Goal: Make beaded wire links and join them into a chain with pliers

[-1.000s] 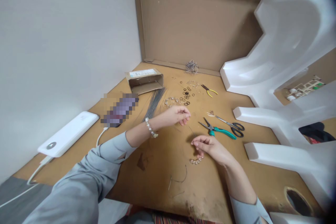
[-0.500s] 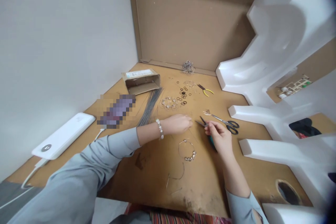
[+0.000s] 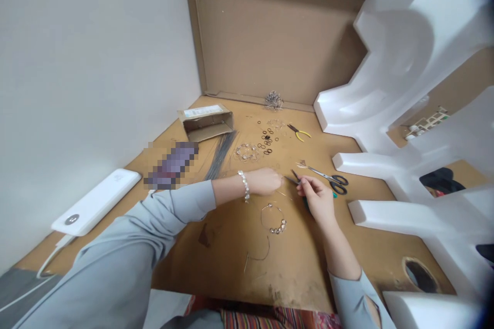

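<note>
Right hand [image 3: 317, 199]: grip now closed on teal-handled pliers [image 3: 295, 178] | left hand [image 3: 268, 182]: fingers bunched near thin wire [image 3: 284, 195], pinch unclear | beaded wire loop [image 3: 278, 230]: let go, lying on surface [image 3: 301, 272]

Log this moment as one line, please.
left hand: at wire | right hand: holding pliers | beaded loop: on table | scissors: on table

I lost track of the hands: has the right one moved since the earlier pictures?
Yes. Judged against the scissors, the right hand has moved rightward, closer to them, to the pliers.
</note>
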Demonstrator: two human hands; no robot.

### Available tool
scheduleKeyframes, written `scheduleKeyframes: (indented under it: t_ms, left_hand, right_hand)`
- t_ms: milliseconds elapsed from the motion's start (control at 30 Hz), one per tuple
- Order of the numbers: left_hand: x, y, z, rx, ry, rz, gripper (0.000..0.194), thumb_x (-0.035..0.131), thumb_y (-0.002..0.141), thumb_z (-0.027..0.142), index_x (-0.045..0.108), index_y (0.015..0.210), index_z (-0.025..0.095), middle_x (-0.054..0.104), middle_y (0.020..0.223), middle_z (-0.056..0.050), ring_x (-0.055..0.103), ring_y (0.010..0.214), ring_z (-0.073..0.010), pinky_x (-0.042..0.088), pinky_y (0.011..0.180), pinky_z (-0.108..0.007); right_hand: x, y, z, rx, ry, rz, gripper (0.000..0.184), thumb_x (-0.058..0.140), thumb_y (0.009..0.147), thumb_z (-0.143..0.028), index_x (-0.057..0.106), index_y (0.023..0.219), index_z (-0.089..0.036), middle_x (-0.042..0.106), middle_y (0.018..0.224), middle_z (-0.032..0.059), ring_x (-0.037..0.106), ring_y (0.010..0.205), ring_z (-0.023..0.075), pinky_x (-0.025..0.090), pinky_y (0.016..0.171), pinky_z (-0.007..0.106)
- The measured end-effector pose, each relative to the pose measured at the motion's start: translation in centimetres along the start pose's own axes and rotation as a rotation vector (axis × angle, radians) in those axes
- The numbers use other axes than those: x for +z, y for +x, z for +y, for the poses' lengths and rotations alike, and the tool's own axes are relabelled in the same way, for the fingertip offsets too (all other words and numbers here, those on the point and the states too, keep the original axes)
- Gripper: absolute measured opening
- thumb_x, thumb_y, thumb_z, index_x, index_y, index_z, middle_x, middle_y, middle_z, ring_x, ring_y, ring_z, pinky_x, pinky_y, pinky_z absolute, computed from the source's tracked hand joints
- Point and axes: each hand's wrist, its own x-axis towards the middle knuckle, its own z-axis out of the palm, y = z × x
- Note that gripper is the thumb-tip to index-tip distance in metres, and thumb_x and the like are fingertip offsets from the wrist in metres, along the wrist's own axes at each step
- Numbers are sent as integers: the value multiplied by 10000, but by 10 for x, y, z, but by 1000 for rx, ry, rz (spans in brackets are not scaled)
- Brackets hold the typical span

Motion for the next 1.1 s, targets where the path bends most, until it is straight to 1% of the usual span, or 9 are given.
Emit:
scheduleKeyframes:
  t_ms: [100,200,333,467,567,667,867,933,1100]
  left_hand:
    - [-12,-7,-1,-64,-8,-35,178,479,749,128,608,872,120,654,875,-137,597,739,-211,386,636,-290]
    - [-21,-12,-3,-128,-154,-43,156,467,745,135,597,828,157,642,775,-66,570,660,-165,376,588,-256]
    - [-22,-17,-11,-191,-603,-5,186,490,754,126,588,910,154,606,737,-13,540,624,-111,399,589,-218]
    - [-21,-20,-18,-231,-1145,62,169,545,798,224,576,925,119,597,739,-14,564,625,-88,451,611,-223]
    - [-24,-23,-16,-199,-1277,102,205,583,796,304,586,828,101,619,719,-38,585,625,-95,463,606,-233]
    - [-25,-24,-9,-180,-1297,103,232,588,801,334,596,820,103,643,746,-51,591,640,-88,464,618,-226]
    - [-15,-20,6,-195,-1210,-65,188,548,818,294,603,856,118,605,686,-8,571,608,-83,434,580,-202]
    - [-15,-20,7,-186,-1040,-42,171,530,821,269,613,860,125,600,692,-4,557,612,-84,421,590,-200]
    - [-20,-24,4,-157,-396,163,159,476,818,154,634,825,135,616,813,-41,547,744,-121,397,693,-226]
  right_hand:
    - [1,0,0,0,8,12,377,605,720,-500,670,855,-154,637,635,27,569,540,136,479,588,283]
    - [3,1,2,3,24,13,377,623,699,-497,671,837,-150,637,642,27,552,518,125,470,558,271]
    - [3,3,5,7,71,-4,375,635,691,-482,661,875,-156,642,708,32,539,505,109,461,523,261]
    - [3,4,4,57,231,0,380,669,676,-444,645,941,-174,639,763,23,540,511,93,466,521,256]
    - [5,1,2,83,273,-50,347,705,655,-410,665,905,-174,638,750,16,541,522,91,463,535,256]
    - [10,-3,2,102,280,-142,327,720,651,-383,684,901,-176,648,744,17,543,541,96,460,556,262]
    - [14,-8,-4,114,334,-225,256,725,654,-359,708,842,-187,638,623,-8,533,544,104,453,585,266]
    - [13,-8,-6,107,337,-218,227,725,652,-358,703,800,-187,644,649,-3,541,554,106,457,590,268]
    - [10,-5,0,17,147,-150,207,679,687,-366,662,784,-184,620,620,-3,557,578,131,468,611,286]
